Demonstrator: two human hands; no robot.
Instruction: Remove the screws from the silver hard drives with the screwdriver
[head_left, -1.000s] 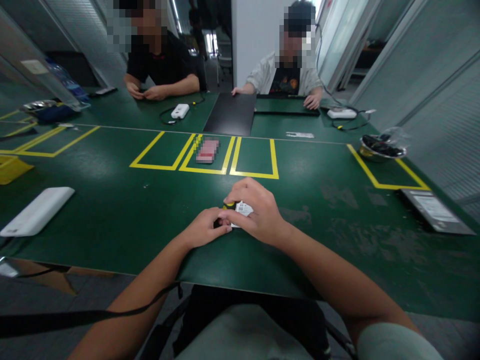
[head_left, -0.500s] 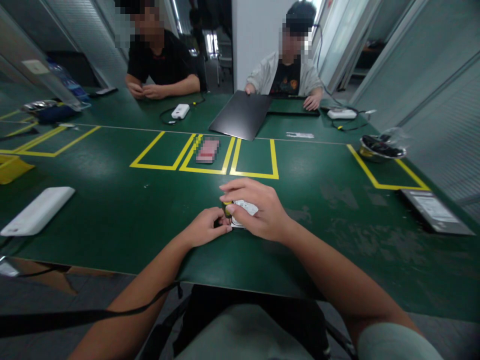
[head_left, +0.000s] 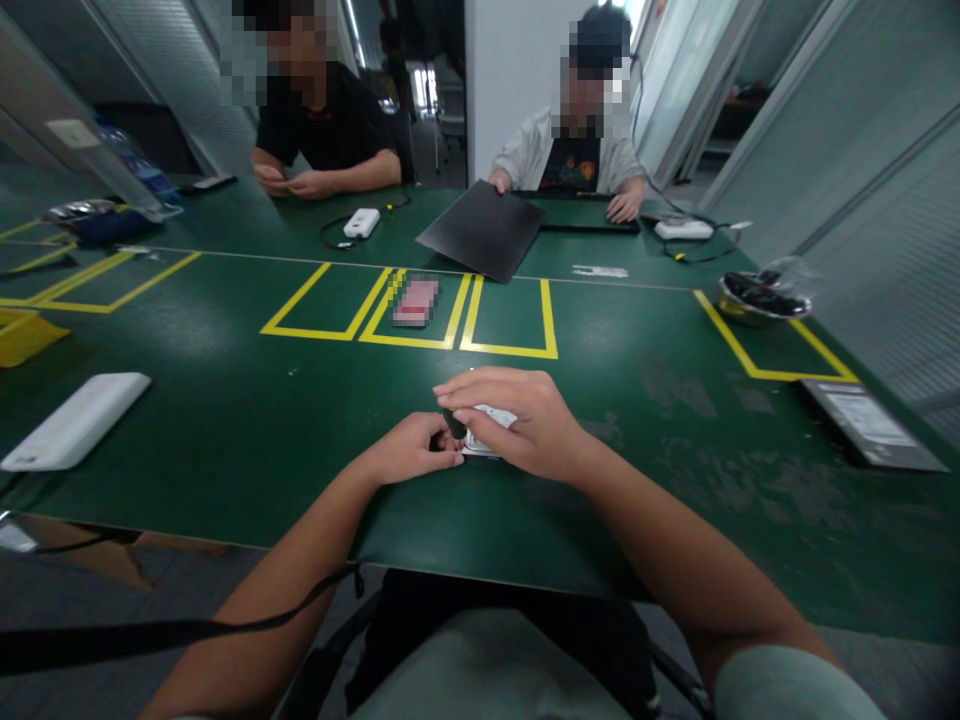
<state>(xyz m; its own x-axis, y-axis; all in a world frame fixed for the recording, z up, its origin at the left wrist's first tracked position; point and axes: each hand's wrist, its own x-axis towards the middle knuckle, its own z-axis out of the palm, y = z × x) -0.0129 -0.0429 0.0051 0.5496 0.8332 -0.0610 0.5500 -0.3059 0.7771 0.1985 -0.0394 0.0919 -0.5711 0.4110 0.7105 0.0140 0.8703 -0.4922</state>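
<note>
A small hard drive (head_left: 498,414) with a silvery, white-marked face lies on the green table in front of me, partly covered by my hands. My left hand (head_left: 409,450) grips its left edge with curled fingers and thumb. Over the drive, my right hand (head_left: 536,425) is closed around the dark handle of a short screwdriver (head_left: 453,424), which stands tilted above the drive's left side. The screwdriver's tip is hidden behind my fingers.
Yellow tape boxes mark the table; a pink pixelated packet (head_left: 415,303) sits in one. A white power bank (head_left: 79,420) lies left, a larger drive (head_left: 866,424) right, near a metal bowl (head_left: 765,297). Across sit two people, one holding a black panel (head_left: 484,230).
My right hand has shifted slightly down and left, and the screwdriver handle has tilted or turned with it. Across the table, the black panel has tipped a little.
</note>
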